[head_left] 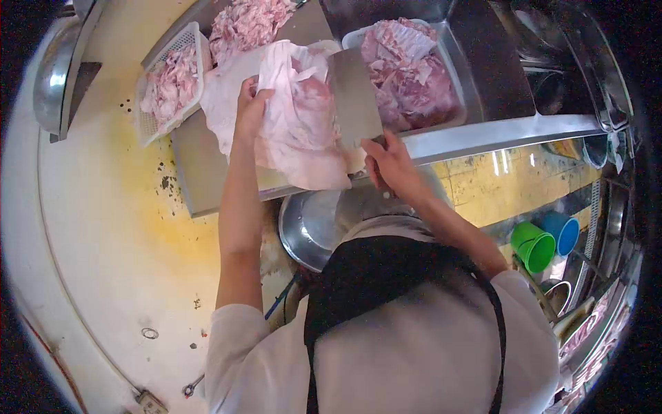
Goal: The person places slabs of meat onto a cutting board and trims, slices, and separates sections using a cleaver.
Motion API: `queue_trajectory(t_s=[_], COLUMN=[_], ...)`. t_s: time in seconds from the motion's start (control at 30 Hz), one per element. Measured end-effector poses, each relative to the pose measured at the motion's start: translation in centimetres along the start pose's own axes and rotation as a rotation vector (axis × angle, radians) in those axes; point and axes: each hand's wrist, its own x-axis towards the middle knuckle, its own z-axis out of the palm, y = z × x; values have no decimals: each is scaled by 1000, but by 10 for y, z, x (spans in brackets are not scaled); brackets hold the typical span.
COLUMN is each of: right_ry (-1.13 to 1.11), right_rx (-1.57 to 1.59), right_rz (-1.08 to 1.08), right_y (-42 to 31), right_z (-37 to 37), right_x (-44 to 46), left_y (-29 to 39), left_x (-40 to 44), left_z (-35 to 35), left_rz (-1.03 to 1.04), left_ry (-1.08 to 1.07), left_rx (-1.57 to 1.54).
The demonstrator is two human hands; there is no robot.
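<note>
A large slab of raw meat with pale skin (296,138) lies on the work surface in front of me, its lower flap hanging toward the near edge. My left hand (254,107) is closed on the upper left part of the slab, thumb on top. In my right hand (392,164) is the handle of a cleaver (356,93). Its broad grey blade points away from me, upright along the right side of the meat. Whether the edge touches the meat, I cannot tell.
At the left stands a white perforated basket (200,52) of pale scraps. A heap of trimmings (252,24) lies behind the slab. Right of the cleaver, a white tub (455,86) holds meat chunks. Below is a metal bowl (303,231); green (534,248) and blue (562,233) buckets stand lower right.
</note>
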Motion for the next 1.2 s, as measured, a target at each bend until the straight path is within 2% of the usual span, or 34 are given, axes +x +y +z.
queue_trajectory(t_s=[0.13,0.2,0.27,0.33,0.47,0.53,0.63,0.73,0.8,0.9,1.0,1.1,1.2], right_ry=[65,130,132,80,71,28,54,112,78,199,182,253,201], right_rx=[96,-70,-86,43,22,10,-26,-96,-155,-241,-87,-130,-132], right_rz=[-190,-244,-231,-154,-213,-153,-243,-330,-247,-219,-254,-417,-374], right_y=[8,17,10,-12,-8,15,17,-11,-41,-57,-57,-37,-39], right_z=[13,10,11,14,31,35,39,44,48,59,50,33,27], right_x=[25,68,98,105,43,22,40,93,116,132,127,140,143], left_y=[2,-2,-5,-7,-10,-9,-7,7,16,21,18,-2,8], left_x=[-3,-3,-1,-1,2,2,-2,-9,-17,-21,-15,-12,-13], left_z=[-1,-2,-4,-4,-3,-5,-2,4,7,9,3,-1,3], left_rz=[29,40,60,82,61,82,92,86,81,70,55,62,30], left_ry=[-4,-8,-16,-32,18,-11,2,28,35,26,18,25,9], left_rx=[54,64,58,50,38,48,64,122,142,134,143,137,143])
